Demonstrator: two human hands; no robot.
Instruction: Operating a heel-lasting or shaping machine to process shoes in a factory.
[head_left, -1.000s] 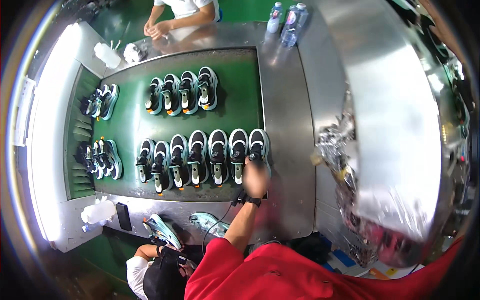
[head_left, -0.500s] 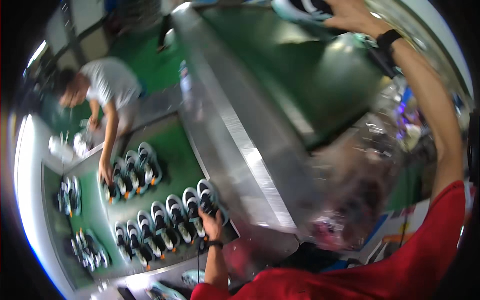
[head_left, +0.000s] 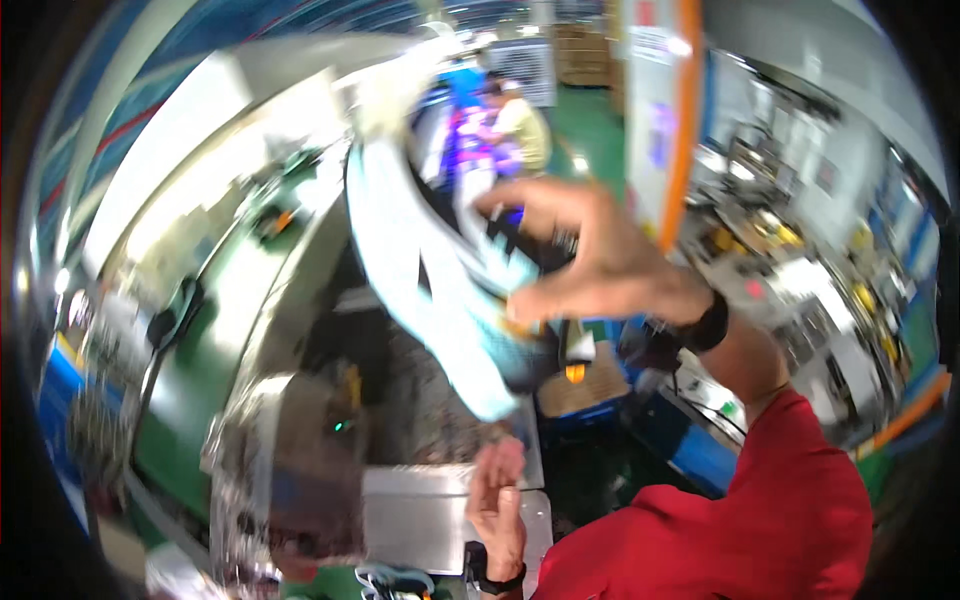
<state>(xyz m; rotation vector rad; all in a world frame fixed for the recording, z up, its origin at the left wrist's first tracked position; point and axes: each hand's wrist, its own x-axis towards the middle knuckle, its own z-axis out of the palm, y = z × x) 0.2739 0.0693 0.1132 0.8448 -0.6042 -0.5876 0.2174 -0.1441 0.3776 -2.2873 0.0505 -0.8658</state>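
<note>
My right hand (head_left: pixel 610 265) is closed around a sneaker (head_left: pixel 420 260) with a white and pale blue sole, held up close in the middle of the view. The thumb presses one side and the fingers curl over the other; motion blurs the shoe. An orange tag (head_left: pixel 575 373) shows by its lower end. Below it, my left hand (head_left: pixel 498 520) is raised with fingers apart, separate from the shoe. A pinkish patch at its fingertips is too blurred to make out.
On the left runs a green conveyor belt (head_left: pixel 185 400) with a dark shoe (head_left: pixel 270 220) farther along it. Clear plastic wrap (head_left: pixel 290 480) bunches beside a metal surface (head_left: pixel 415 515). Part of another shoe (head_left: pixel 395 580) shows at the bottom. A person (head_left: pixel 522 130) sits far ahead.
The view has swung away from the rows of shoes and the co-worker. My left hand has left the shoe in the row; the shoe in my right hand is now central and nearer.
</note>
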